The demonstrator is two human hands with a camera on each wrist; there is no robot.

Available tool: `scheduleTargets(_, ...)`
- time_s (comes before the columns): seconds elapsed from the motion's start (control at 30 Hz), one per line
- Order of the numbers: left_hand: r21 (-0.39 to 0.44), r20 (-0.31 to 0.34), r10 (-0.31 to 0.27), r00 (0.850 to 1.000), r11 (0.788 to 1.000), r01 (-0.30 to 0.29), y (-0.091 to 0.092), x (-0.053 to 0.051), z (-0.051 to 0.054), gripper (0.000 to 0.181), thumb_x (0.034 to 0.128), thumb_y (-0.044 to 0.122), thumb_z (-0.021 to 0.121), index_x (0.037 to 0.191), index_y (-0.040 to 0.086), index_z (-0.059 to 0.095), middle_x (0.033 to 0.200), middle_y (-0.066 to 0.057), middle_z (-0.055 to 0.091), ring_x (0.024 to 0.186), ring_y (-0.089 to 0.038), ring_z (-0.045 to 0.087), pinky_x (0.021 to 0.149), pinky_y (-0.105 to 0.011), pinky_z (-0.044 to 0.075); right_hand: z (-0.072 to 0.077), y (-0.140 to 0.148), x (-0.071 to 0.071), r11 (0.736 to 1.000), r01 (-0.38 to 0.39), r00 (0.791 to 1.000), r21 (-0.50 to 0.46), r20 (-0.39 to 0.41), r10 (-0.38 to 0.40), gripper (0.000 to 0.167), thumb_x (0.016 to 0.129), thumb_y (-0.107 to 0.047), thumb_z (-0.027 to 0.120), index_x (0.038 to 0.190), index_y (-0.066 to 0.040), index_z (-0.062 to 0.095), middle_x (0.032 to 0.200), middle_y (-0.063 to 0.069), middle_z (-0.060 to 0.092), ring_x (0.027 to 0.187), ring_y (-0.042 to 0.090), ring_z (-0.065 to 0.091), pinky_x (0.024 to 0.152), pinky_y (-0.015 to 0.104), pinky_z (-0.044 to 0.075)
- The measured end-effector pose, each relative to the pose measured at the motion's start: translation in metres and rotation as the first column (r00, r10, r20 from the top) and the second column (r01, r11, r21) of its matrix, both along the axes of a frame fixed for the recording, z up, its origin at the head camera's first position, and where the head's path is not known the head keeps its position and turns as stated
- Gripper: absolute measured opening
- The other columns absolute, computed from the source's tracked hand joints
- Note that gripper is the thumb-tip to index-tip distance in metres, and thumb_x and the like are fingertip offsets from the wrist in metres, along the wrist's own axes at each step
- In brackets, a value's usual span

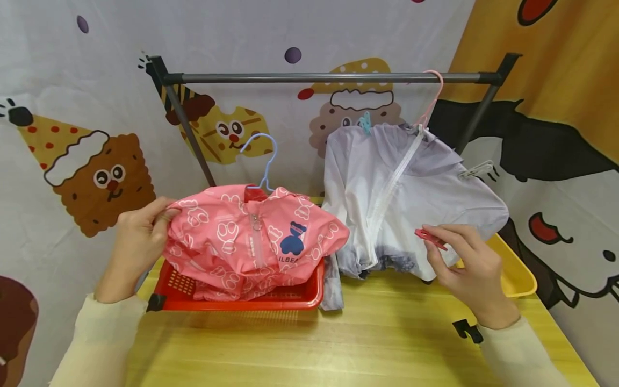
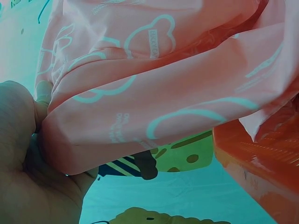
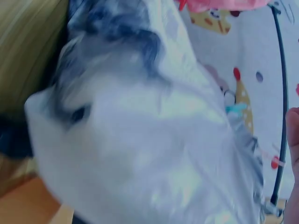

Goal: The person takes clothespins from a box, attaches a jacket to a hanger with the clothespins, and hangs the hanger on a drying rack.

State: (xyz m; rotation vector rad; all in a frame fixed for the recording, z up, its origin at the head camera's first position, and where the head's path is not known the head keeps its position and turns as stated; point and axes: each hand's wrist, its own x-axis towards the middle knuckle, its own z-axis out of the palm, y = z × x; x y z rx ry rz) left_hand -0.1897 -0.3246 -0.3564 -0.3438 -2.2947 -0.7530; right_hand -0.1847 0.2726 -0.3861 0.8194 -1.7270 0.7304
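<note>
In the head view my left hand (image 1: 140, 242) pinches the left shoulder of a pink jacket (image 1: 232, 236) with white bear outlines. A blue hanger (image 1: 266, 166) is inside it, its hook rising free from the collar. The left wrist view shows the pink cloth (image 2: 154, 98) gathered between thumb and fingers. My right hand (image 1: 471, 269) pinches a red clothespin (image 1: 430, 239) in front of a white and grey jacket (image 1: 358, 183). That jacket hangs from the rail on a pink hanger (image 1: 435, 99), with a blue clothespin (image 1: 365, 122) and a white clothespin (image 1: 477, 170) on its shoulders.
A grey metal rail (image 1: 300, 78) spans the back. Beneath the pink jacket stands a red basket (image 1: 242, 306); a yellow basket (image 1: 519, 274) sits at the right, partly behind the white jacket. Both are on a wooden table (image 1: 309, 344). A patterned cloth (image 1: 271, 32) covers the wall.
</note>
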Motion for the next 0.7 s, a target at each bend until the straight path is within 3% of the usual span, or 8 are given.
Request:
scheduleTargets(0.2,0.004,-0.008,-0.002,1.000,1.000,0.002,0.000,0.000,0.000,0.012,0.1066,-0.004,0.079,0.113,0.004,0.086,0.085,-0.017,0.081,0.065,0.008,0.053,0.067,-0.001,0.046,0.006,-0.023,-0.008,0.994,-0.036,0.996,0.103,0.084,0.027,0.053,0.117,-0.044,0.073,0.122,0.007,0.083,0.102,0.017,0.086,0.079,0.024,0.077,0.098,0.005,0.056)
scheduleTargets(0.47,0.006,0.005,-0.004,1.000,1.000,0.004,0.000,0.000,0.002,0.013,0.1081,-0.002,0.077,0.113,0.005,0.086,0.086,-0.018,0.081,0.065,0.006,0.054,0.066,-0.001,0.047,0.018,-0.054,-0.023,0.983,-0.161,0.975,0.085,0.167,0.145,0.042,0.111,-0.040,0.082,0.124,0.000,0.087,0.112,0.015,0.087,0.093,0.027,0.083,0.106,0.010,0.059)
scheduleTargets(0.57,0.006,0.016,-0.006,1.000,1.000,0.006,0.000,0.001,0.002,0.014,0.1088,-0.003,0.076,0.115,0.005,0.086,0.089,-0.019,0.082,0.065,0.005,0.056,0.066,-0.001,0.047,0.021,-0.063,-0.027,0.979,-0.189,0.964,0.070,0.206,0.171,0.037,0.107,-0.032,0.087,0.127,-0.001,0.087,0.115,0.015,0.086,0.098,0.028,0.082,0.106,0.012,0.059)
scheduleTargets(0.7,0.004,0.014,-0.013,1.000,1.000,0.013,-0.001,0.000,0.002,0.015,0.1086,-0.003,0.076,0.115,0.004,0.086,0.091,-0.020,0.083,0.065,0.005,0.057,0.068,0.000,0.048,0.026,-0.074,-0.033,0.976,-0.210,0.944,0.053,0.269,0.189,0.036,0.096,-0.007,0.094,0.130,0.000,0.085,0.118,0.013,0.086,0.103,0.025,0.084,0.107,0.015,0.061)
